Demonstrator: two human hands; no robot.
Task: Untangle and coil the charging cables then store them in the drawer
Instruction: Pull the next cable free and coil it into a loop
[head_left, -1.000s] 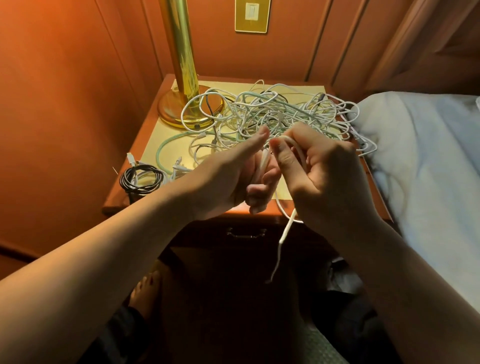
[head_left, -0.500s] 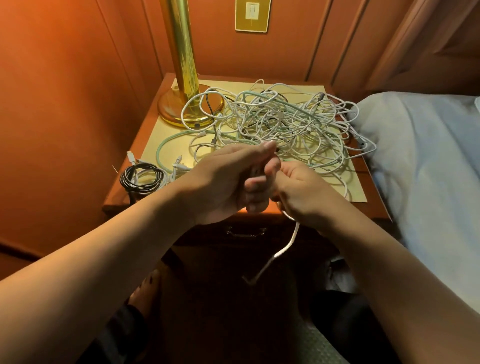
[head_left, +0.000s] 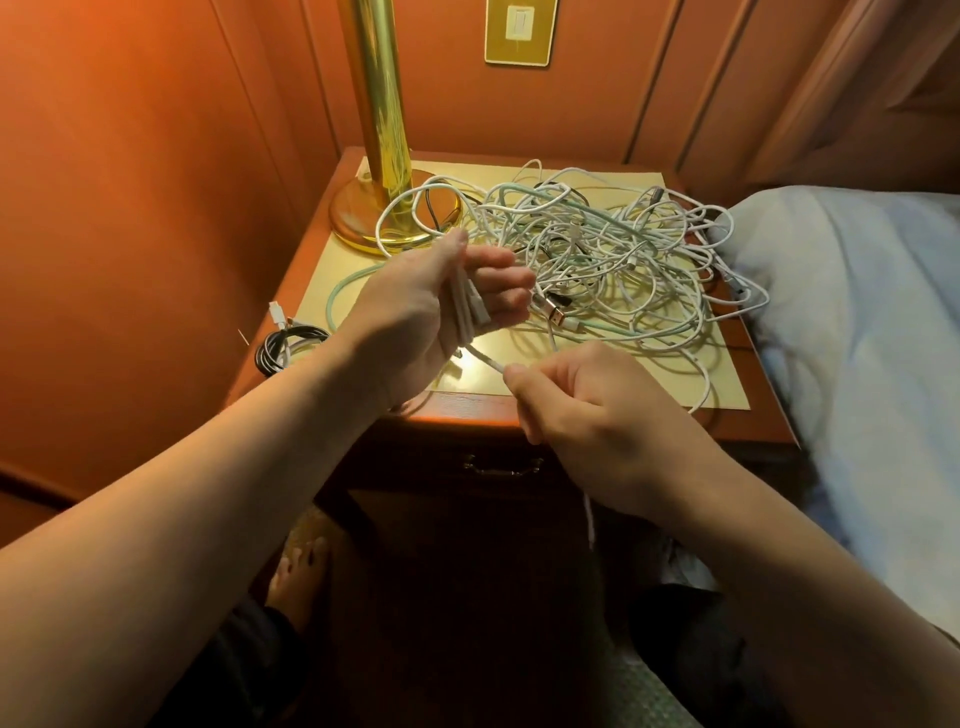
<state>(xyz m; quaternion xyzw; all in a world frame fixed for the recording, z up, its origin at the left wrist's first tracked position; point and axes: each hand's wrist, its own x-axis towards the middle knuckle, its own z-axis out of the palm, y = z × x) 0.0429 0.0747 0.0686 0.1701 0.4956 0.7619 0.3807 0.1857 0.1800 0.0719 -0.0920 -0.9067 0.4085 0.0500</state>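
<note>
White cable (head_left: 467, 306) half coiled, loops held upright in the left hand (head_left: 431, 312), fingers curled round the bundle, just above the front of the nightstand (head_left: 571, 410). Long axis of the loops nearly vertical, a little tilted; free tail running down and right to the right hand (head_left: 597, 415), pinched there between thumb and forefinger, then hanging below. Risk of loops slipping loose if the tail gets pulled too hard, or of the tail catching the tangled pile (head_left: 597, 249) just behind. Drawer (head_left: 501, 470) closed below; black coiled cable (head_left: 283, 348) at the left edge.

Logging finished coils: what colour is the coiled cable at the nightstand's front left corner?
Black, with a lighter strand in it; head view.
</note>
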